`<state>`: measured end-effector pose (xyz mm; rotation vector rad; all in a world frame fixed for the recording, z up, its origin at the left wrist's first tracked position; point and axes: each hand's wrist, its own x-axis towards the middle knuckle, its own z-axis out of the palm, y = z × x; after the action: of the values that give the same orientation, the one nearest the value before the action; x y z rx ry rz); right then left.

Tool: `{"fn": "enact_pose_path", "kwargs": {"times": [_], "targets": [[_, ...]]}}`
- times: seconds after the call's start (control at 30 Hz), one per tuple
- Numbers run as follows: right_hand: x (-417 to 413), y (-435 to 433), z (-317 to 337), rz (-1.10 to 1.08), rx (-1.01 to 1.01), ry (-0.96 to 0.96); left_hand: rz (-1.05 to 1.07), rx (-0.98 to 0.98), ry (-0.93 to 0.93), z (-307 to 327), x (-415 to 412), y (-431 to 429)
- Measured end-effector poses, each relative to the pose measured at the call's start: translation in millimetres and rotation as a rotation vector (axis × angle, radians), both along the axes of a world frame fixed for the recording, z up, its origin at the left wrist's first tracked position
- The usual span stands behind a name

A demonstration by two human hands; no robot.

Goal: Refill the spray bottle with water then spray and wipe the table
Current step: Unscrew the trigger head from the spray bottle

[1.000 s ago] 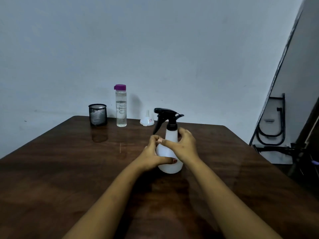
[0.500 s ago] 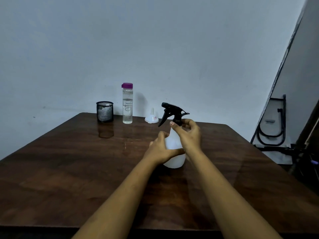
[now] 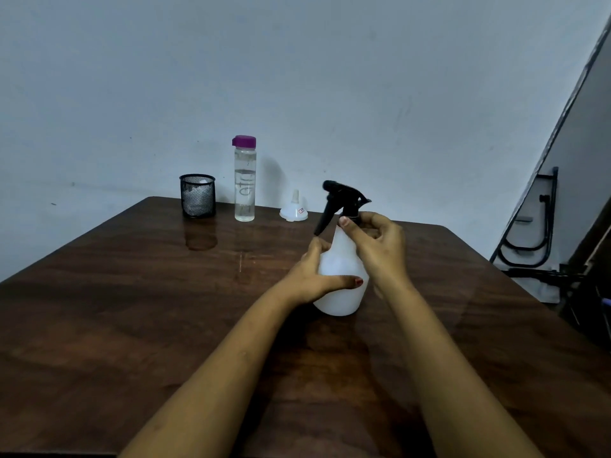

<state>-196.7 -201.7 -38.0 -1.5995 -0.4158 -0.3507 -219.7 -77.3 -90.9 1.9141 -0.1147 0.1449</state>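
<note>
A white spray bottle (image 3: 342, 262) with a black trigger head (image 3: 342, 200) stands upright on the dark wooden table (image 3: 132, 292). My left hand (image 3: 314, 276) wraps the bottle's body from the left. My right hand (image 3: 377, 242) pinches the black collar at the neck with thumb and fingers. A clear water bottle (image 3: 244, 183) with a purple cap stands at the far edge. Beside it lies a small white funnel (image 3: 293, 211), spout up.
A black mesh cup (image 3: 197, 200) with something pale inside stands left of the water bottle. A white wall rises behind the table. Off the table's right side, black metal frames (image 3: 529, 236) lean against the wall.
My right hand climbed from the bottle's shoulder to the collar under the trigger head. My left hand kept its hold on the body. The view shifted slightly.
</note>
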Motion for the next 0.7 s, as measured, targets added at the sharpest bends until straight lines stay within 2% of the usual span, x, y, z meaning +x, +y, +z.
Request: {"fn": "enact_pose_path", "kwargs": {"times": [0.13,0.23,0.33,0.47,0.53,0.6,0.7], "targets": [[3,-13,2,0.282,-0.091,0.079,-0.012,-0.015,0.029,1,0,2],[4,-11,-2,0.362,-0.027,0.111,-0.003,-0.025,0.028,0,-1,1],[7,-7,-6,0.304,0.025,0.098,-0.003,-0.011,0.019,-1,0,0],[9,0,-7,0.07,0.016,0.031,-0.002,-0.007,0.025,0,-1,0],[9,2,-5,0.019,0.022,0.02,-0.001,-0.023,0.026,-1,1,1],[9,0,-4,0.032,0.027,0.019,-0.002,-0.029,0.031,0,2,2],[6,-5,-4,0.16,0.046,0.073,-0.009,-0.016,0.033,0,3,2]]}}
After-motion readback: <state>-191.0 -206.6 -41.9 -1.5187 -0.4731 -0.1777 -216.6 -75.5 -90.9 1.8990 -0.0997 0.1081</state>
